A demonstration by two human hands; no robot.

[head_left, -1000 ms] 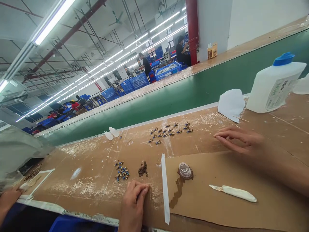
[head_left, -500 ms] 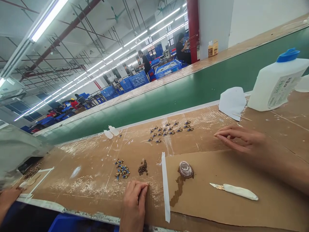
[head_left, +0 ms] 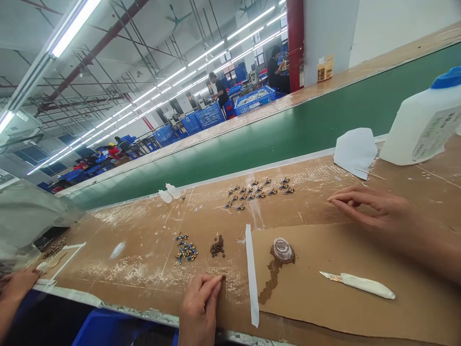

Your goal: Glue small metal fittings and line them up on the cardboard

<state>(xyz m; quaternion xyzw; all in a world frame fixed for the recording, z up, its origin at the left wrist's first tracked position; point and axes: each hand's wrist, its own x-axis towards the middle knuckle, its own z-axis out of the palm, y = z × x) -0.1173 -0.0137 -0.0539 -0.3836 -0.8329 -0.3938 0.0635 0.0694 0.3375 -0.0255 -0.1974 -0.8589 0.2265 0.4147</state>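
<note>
My left hand (head_left: 201, 300) rests near the front edge of the bench, thumb and forefinger pinching a small dark brown ring (head_left: 224, 277). Just beyond it lie a pile of similar brown rings (head_left: 217, 247) and a heap of small blue-and-gold parts (head_left: 187, 251). Over the right side, my right hand (head_left: 374, 209) hovers with its fingertips pinched together; whatever is between them is too small to make out. Below that hand, a cardboard sheet (head_left: 306, 298) carries a small clear dish (head_left: 283, 250) in a brown stain and a knife (head_left: 367, 285) with a white-wrapped handle.
Several blue-and-gold pieces (head_left: 257, 191) stand spread out at the back. A large white jug (head_left: 419, 127) and white paper (head_left: 356, 150) are at the right. Two small bottles (head_left: 170, 193) lie by the green belt (head_left: 230, 149). Another person's hand (head_left: 19, 283) is at far left.
The brown ring now shows at my left fingertips. My right hand stays pinched in nearly the same place over the bench, and the whole view has shifted slightly.
</note>
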